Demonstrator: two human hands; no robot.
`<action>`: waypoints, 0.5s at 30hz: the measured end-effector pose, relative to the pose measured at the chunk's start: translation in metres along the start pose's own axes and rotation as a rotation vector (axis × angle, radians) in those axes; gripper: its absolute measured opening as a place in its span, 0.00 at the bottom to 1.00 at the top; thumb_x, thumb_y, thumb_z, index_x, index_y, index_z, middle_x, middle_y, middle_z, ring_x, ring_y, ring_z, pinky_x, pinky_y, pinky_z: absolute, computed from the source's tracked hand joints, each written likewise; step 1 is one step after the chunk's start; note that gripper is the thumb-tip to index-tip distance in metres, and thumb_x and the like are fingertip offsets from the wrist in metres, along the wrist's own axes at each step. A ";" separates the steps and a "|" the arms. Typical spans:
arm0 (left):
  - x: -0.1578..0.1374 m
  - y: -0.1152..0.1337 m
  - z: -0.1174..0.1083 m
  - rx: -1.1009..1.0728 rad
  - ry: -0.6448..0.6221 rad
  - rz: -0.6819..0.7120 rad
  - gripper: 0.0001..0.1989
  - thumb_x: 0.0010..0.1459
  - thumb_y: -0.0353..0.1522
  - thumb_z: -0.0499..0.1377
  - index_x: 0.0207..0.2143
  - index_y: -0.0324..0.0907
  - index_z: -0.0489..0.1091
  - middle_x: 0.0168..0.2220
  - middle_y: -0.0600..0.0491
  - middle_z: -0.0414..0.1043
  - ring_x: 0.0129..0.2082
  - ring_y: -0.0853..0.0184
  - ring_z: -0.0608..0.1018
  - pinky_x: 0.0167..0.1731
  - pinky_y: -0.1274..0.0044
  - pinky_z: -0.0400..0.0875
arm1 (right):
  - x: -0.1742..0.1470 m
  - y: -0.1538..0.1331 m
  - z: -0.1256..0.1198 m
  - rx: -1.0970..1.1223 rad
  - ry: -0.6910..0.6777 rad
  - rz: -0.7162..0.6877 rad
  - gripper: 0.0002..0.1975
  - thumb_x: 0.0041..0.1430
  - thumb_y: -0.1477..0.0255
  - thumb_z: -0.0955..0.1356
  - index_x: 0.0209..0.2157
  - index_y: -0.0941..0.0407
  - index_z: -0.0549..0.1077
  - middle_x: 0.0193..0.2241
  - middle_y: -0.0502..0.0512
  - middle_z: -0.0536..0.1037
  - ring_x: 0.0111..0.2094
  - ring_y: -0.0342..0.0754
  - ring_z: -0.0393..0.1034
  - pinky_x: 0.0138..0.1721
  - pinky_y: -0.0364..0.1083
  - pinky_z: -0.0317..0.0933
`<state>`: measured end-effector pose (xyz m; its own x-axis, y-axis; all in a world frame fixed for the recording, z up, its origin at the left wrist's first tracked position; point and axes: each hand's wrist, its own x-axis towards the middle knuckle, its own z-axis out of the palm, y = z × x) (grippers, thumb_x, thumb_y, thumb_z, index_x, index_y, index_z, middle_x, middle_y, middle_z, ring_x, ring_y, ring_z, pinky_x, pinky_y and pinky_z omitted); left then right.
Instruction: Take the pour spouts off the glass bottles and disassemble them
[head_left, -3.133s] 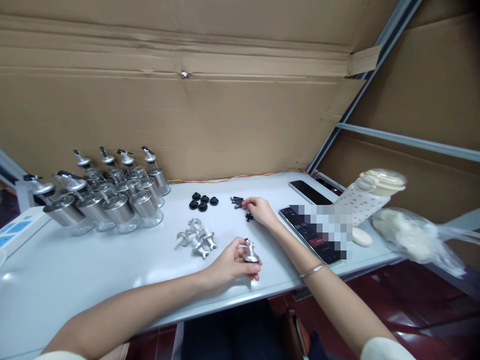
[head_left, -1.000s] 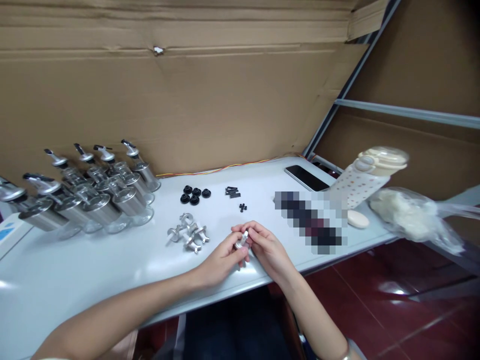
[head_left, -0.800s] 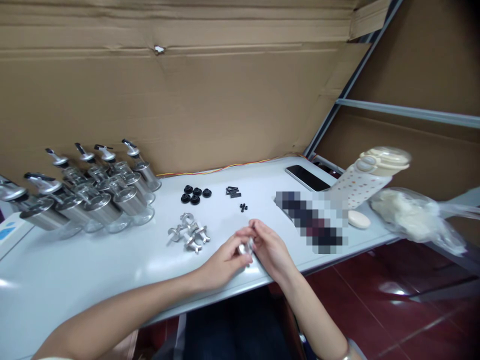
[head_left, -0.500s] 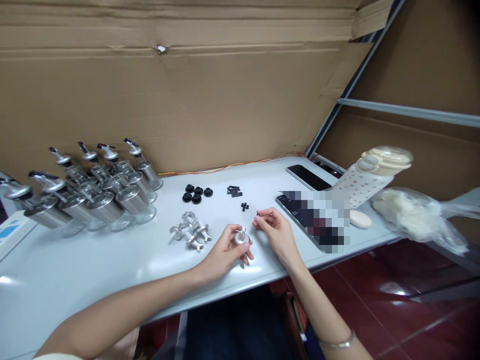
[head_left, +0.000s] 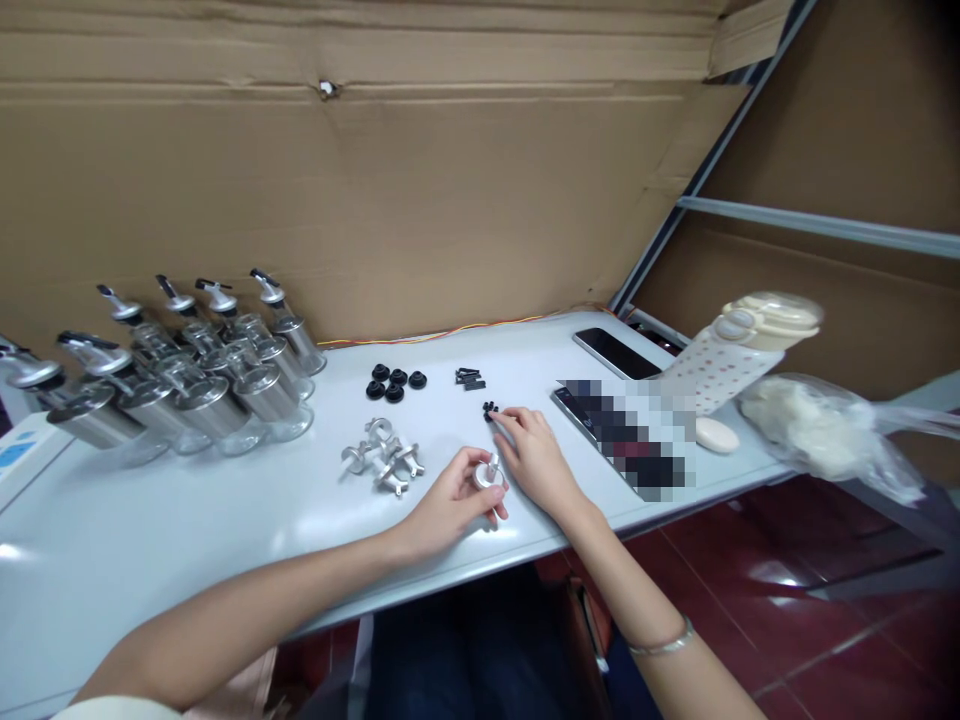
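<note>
one metal spout (head_left: pixel 490 475), grasped in my left grip (head_left: pixel 454 500), near front edge of surface (head_left: pixel 247 520); right grip (head_left: pixel 538 462) at black pieces (head_left: pixel 489 408), hold unclear.

Sorted spout parts (head_left: pixel 391 475) and grouped bottles (head_left: pixel 214 410) suggest an assembly workshop.

One head camera looks forward — and down — over the table (head_left: pixel 150 530).

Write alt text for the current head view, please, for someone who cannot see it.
A person's left hand holds a metal spout over a white table, and the right hand is at tiny black pieces; metal-banded glass bottles stand on the left.
</note>
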<state>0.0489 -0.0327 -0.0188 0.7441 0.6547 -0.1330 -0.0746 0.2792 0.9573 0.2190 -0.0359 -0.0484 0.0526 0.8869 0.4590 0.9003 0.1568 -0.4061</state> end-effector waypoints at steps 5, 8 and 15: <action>-0.002 0.001 0.001 0.017 -0.003 0.003 0.27 0.49 0.47 0.63 0.41 0.41 0.56 0.31 0.54 0.67 0.27 0.73 0.72 0.34 0.75 0.66 | -0.001 0.001 -0.001 0.045 0.010 0.024 0.09 0.59 0.76 0.62 0.40 0.59 0.72 0.39 0.61 0.72 0.41 0.56 0.63 0.45 0.54 0.61; -0.002 0.002 0.002 0.026 0.000 0.000 0.26 0.49 0.47 0.63 0.41 0.41 0.57 0.33 0.53 0.67 0.28 0.73 0.72 0.34 0.75 0.66 | 0.000 0.001 -0.002 0.053 0.016 0.042 0.10 0.58 0.77 0.63 0.41 0.58 0.72 0.39 0.61 0.72 0.41 0.56 0.63 0.45 0.54 0.61; -0.003 0.005 0.002 0.011 0.002 0.012 0.26 0.49 0.47 0.63 0.40 0.41 0.57 0.36 0.52 0.66 0.29 0.72 0.72 0.33 0.76 0.66 | 0.009 0.004 -0.004 0.109 0.030 0.135 0.04 0.56 0.77 0.64 0.32 0.57 0.72 0.31 0.57 0.74 0.33 0.51 0.67 0.38 0.49 0.62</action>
<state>0.0479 -0.0346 -0.0134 0.7418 0.6595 -0.1220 -0.0762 0.2636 0.9616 0.2248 -0.0294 -0.0430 0.1842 0.8902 0.4167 0.8318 0.0847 -0.5486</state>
